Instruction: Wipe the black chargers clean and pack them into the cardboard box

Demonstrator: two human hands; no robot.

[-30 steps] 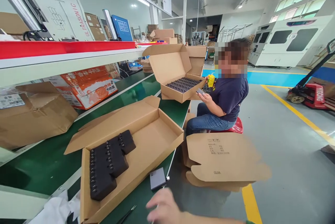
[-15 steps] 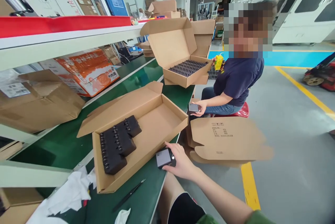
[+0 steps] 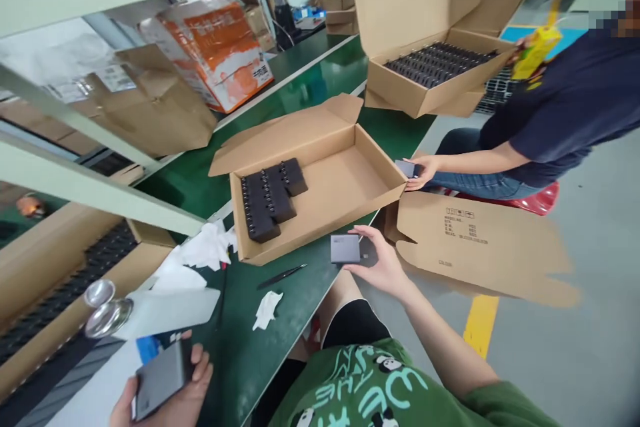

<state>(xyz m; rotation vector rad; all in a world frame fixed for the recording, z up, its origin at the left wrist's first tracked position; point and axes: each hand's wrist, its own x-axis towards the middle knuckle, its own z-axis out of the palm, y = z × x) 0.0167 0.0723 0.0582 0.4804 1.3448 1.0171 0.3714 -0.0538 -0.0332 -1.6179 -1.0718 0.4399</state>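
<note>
My right hand [image 3: 384,262] grips a grey power adapter [image 3: 345,249] by its pronged end, over the table edge in front of the open carton. At lower left, my left hand [image 3: 193,390] is closed around a second grey power adapter [image 3: 163,380], whose metal prongs point up. Beyond my right hand, the open cardboard carton [image 3: 345,177] holds black adapters [image 3: 263,214] standing in rows at its left end. Black tweezers [image 3: 281,276] and a crumpled white wipe [image 3: 267,310] lie on the green table [image 3: 300,320].
A co-worker's hand [image 3: 423,172] holds a similar adapter near the carton's right corner. Behind stands another carton [image 3: 400,94] full of black pieces. At left are a box of adapters [image 3: 145,230], white wipes [image 3: 207,247] and a metal pump dispenser [image 3: 107,317]. Flattened cardboard [image 3: 480,240] lies at right.
The view has swung down and left. My left hand has come into sight holding an adapter. My right hand still grips its adapter, now turned flatter toward me.
</note>
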